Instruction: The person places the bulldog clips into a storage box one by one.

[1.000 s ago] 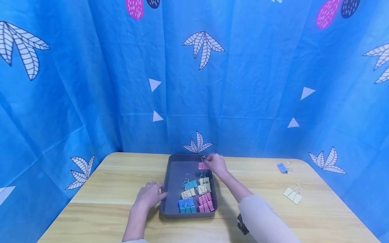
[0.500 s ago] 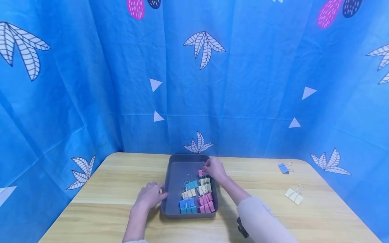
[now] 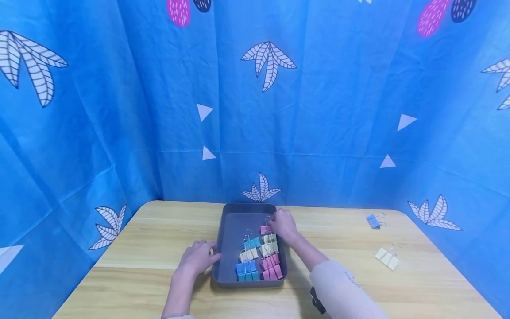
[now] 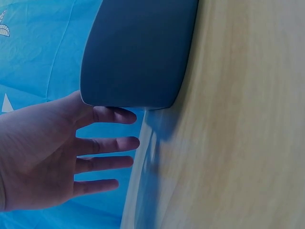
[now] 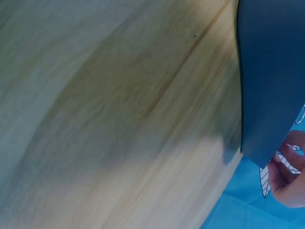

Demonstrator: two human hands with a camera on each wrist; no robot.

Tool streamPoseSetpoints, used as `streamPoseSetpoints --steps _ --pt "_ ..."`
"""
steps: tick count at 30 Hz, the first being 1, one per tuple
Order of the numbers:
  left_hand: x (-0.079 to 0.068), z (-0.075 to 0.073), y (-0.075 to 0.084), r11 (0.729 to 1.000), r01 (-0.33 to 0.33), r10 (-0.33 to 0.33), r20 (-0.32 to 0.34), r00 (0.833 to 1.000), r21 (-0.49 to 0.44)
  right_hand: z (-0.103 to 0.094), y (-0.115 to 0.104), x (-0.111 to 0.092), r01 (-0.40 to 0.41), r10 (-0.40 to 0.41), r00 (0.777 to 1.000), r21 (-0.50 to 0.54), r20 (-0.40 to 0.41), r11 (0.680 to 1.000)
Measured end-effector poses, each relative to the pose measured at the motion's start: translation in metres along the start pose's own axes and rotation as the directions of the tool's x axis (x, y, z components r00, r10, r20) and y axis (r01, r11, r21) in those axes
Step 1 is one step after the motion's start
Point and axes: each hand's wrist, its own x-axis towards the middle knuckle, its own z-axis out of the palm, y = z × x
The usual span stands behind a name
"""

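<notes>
In the head view a dark grey tray [image 3: 233, 241] stands on the table with two rows of coloured binder clips in it. My right hand [image 3: 283, 223] reaches over its far right side and pinches a small pink binder clip [image 3: 264, 230], just behind a pale yellow clip [image 3: 269, 238]. The right wrist view shows the right hand's curled fingers [image 5: 276, 168] by the tray's corner; the clip is hidden there. My left hand [image 3: 197, 257] holds the tray's left rim, thumb over the edge. In the left wrist view its other fingers [image 4: 109, 144] are extended outside the wall.
To the right on the wooden table [image 3: 334, 235] lie a blue binder clip [image 3: 373, 221] and a pale yellow one [image 3: 387, 258]. A black object [image 3: 316, 301] shows partly under the right sleeve [image 3: 342, 288]. A blue patterned curtain [image 3: 338, 102] surrounds the table.
The right hand has brought the pink binder clip down and nearer, up to the yellow clip in the right row. The left hand keeps its place on the tray.
</notes>
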Motion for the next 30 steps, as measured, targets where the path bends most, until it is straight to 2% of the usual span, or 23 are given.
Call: streamPoseSetpoints --steps 9,16,22,30 --pt "0.0 0.0 -0.001 1.0 -0.004 0.004 -0.002 1.0 -0.006 -0.001 0.004 -0.001 -0.017 0.016 1.0 0.05 0.022 0.999" --pt "0.001 0.001 -0.002 1.0 0.001 -0.001 -0.002 1.0 -0.011 -0.01 0.008 -0.004 -0.082 0.084 0.996 0.173 -0.006 0.982" --pt "0.002 0.002 -0.003 1.0 -0.004 0.004 0.001 1.0 -0.005 -0.033 0.014 -0.009 -0.11 0.129 0.99 0.265 -0.052 0.958" --pt "0.002 0.002 -0.004 1.0 -0.003 0.003 0.005 1.0 -0.011 -0.077 0.031 -0.023 -0.077 0.138 0.979 0.352 -0.153 0.933"
